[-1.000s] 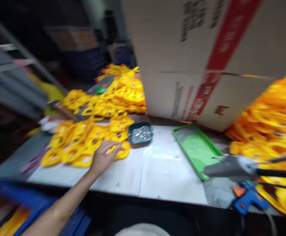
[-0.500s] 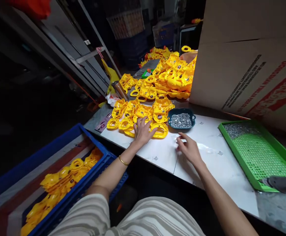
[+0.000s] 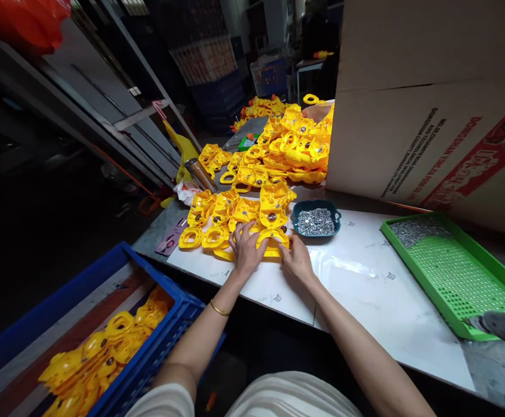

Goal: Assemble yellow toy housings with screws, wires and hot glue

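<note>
My left hand (image 3: 247, 255) rests on the front row of yellow plastic toy shells, fingers spread, its thumb beside a yellow shell with a ring-shaped opening (image 3: 272, 234). At that shell's right side is my right hand (image 3: 298, 259), thumb and fingers closed on its edge. Several like shells (image 3: 224, 205) lie hollow side up in rows, some with round dark metal-looking pieces inside. To the right of them stands a dark teal tray (image 3: 317, 233) holding many small silvery metal parts. My fingertips are partly hidden among the shells.
A green perforated tray (image 3: 430, 289) with small metal parts is at the right, a dark tool (image 3: 502, 324) over its corner. Behind rise a cardboard box (image 3: 409, 139) and a heap of yellow shells (image 3: 300, 145). A blue crate (image 3: 148, 255) with shells stands at lower left.
My right hand has moved left from above the white tabletop to the ringed shell and closed on its edge. My left hand stays on the shells. The view has shifted slightly.
</note>
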`<state>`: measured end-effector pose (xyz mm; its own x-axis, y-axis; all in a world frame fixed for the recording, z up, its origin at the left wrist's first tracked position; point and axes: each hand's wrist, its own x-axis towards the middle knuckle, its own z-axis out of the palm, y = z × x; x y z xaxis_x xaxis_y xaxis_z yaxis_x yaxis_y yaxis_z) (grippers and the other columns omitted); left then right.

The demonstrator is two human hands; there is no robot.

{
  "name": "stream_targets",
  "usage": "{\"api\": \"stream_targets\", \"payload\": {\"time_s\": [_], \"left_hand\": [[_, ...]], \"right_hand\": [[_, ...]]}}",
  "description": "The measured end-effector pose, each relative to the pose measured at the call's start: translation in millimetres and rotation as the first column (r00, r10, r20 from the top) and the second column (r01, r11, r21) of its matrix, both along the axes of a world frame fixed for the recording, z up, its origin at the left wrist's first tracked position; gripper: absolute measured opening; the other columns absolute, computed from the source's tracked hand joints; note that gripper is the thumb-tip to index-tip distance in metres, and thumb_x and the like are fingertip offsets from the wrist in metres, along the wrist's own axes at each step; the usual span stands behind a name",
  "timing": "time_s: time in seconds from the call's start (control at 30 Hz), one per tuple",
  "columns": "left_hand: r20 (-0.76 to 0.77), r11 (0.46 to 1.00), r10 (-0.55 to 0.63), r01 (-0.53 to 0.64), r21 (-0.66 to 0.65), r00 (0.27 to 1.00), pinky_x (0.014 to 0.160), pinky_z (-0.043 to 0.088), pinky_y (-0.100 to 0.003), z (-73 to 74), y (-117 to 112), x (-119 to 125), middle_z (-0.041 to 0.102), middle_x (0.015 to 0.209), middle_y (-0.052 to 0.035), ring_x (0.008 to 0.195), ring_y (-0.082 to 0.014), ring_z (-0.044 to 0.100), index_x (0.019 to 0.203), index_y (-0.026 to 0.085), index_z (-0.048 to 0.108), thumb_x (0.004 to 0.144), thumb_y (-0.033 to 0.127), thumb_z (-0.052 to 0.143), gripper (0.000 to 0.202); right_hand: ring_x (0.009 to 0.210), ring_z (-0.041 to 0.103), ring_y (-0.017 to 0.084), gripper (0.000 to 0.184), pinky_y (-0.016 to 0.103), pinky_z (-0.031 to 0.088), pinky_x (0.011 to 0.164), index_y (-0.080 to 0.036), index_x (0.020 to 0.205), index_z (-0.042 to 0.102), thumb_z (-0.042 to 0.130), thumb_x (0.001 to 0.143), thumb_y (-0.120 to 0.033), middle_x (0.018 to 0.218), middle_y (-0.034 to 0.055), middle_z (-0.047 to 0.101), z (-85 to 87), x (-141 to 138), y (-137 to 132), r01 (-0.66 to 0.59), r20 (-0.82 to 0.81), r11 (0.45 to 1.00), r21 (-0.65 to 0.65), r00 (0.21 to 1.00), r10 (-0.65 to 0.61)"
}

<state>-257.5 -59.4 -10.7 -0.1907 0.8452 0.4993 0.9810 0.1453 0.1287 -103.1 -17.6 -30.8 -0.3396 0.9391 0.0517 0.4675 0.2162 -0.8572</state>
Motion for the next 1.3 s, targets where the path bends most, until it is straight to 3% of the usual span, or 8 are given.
{"api": "stream_targets", "payload": {"time_s": [0.13, 0.27, 0.5, 0.67, 0.93, 1.03, 1.13, 1.3], "left_hand": [[0.045, 0.981, -0.057, 0.047, 0.190, 0.997, 0.092, 0.047, -0.049, 9.7, -15, -1, 0.073, 0.104, -0.0102, 0.104, -0.0302, 0.061, 0.094, 0.018, 0.074, 0.082, 0.030, 0.069, 0.017], [0.148, 0.926, -0.288, 0.236, 0.296, 0.946, 0.082, 0.057, -0.033, 20.4, -45, 36, 0.075, 0.097, -0.0112, 0.088, -0.0215, 0.070, 0.097, 0.014, 0.071, 0.086, 0.028, 0.066, 0.019], [0.440, 0.810, -0.569, 0.565, 0.156, 0.695, 0.089, 0.058, -0.026, 8.9, -81, 135, 0.073, 0.107, -0.0103, 0.098, -0.0184, 0.071, 0.109, 0.016, 0.067, 0.089, 0.020, 0.058, 0.022], [0.482, 0.746, -0.596, 0.665, 0.038, 0.642, 0.086, 0.060, -0.029, -8.9, -71, 161, 0.074, 0.105, -0.0107, 0.096, -0.0202, 0.072, 0.107, 0.016, 0.069, 0.090, 0.024, 0.057, 0.022], [0.537, 0.766, -0.480, 0.629, -0.129, 0.694, 0.087, 0.059, -0.031, -10.1, -64, 142, 0.075, 0.105, -0.0076, 0.098, -0.0209, 0.071, 0.101, 0.019, 0.073, 0.088, 0.025, 0.059, 0.020], [0.606, 0.771, -0.438, 0.624, -0.126, 0.664, 0.083, 0.058, -0.029, -8.7, -67, 125, 0.075, 0.102, -0.0073, 0.093, -0.0194, 0.071, 0.098, 0.018, 0.074, 0.087, 0.026, 0.061, 0.018], [0.632, 0.794, -0.405, 0.597, -0.115, 0.660, 0.069, 0.056, -0.024, -8.5, -71, 102, 0.075, 0.098, -0.0074, 0.081, -0.0164, 0.071, 0.097, 0.016, 0.073, 0.087, 0.027, 0.062, 0.019], [0.444, 0.861, -0.376, 0.484, -0.157, 0.813, 0.067, 0.052, -0.027, -10.2, -80, 58, 0.074, 0.088, -0.0061, 0.075, -0.0164, 0.063, 0.090, 0.017, 0.073, 0.088, 0.030, 0.061, 0.019]], "right_hand": [[0.078, 0.064, 0.018, 0.032, 0.032, 0.054, 0.069, -0.016, 0.114, 0.050, 0.043, 0.093, -0.039, 0.108, 0.0119, 0.063, 14.0, 5, -13, -0.019, -0.161, 0.999, 0.034, 0.987, 0.024], [0.064, 0.061, 0.012, 0.035, 0.027, 0.054, 0.059, -0.020, 0.120, 0.049, 0.047, 0.093, -0.041, 0.114, 0.0101, 0.060, 27.0, 57, -56, -0.004, -0.287, 1.000, -0.008, 0.958, 0.002], [0.049, 0.056, 0.009, 0.045, 0.021, 0.047, 0.039, -0.023, 0.121, 0.045, 0.059, 0.087, -0.048, 0.087, 0.0007, 0.061, 14.3, 162, -153, 0.259, -0.302, 0.873, -0.413, 0.866, -0.399], [0.049, 0.057, 0.008, 0.052, 0.020, 0.048, 0.037, -0.022, 0.119, 0.046, 0.066, 0.080, -0.051, 0.089, 0.0011, 0.062, -0.3, 181, -162, 0.345, -0.304, 0.784, -0.516, 0.782, -0.544], [0.049, 0.057, 0.011, 0.063, 0.020, 0.047, 0.038, -0.016, 0.125, 0.049, 0.063, 0.079, -0.058, 0.065, -0.0021, 0.059, 7.0, 188, -146, 0.172, -0.467, 0.715, -0.677, 0.651, -0.598], [0.049, 0.056, 0.009, 0.059, 0.020, 0.047, 0.038, -0.018, 0.120, 0.052, 0.068, 0.076, -0.054, 0.079, 0.0008, 0.063, 3.9, 196, -145, 0.185, -0.472, 0.723, -0.665, 0.647, -0.599], [0.049, 0.056, 0.007, 0.057, 0.021, 0.048, 0.038, -0.019, 0.120, 0.051, 0.066, 0.078, -0.055, 0.090, 0.0030, 0.063, -2.5, 202, -145, 0.251, -0.423, 0.732, -0.633, 0.680, -0.599], [0.055, 0.060, 0.011, 0.051, 0.025, 0.049, 0.041, -0.021, 0.124, 0.051, 0.055, 0.086, -0.055, 0.100, 0.0061, 0.062, -2.5, 209, -151, 0.279, -0.250, 0.793, -0.542, 0.847, -0.470]]}}
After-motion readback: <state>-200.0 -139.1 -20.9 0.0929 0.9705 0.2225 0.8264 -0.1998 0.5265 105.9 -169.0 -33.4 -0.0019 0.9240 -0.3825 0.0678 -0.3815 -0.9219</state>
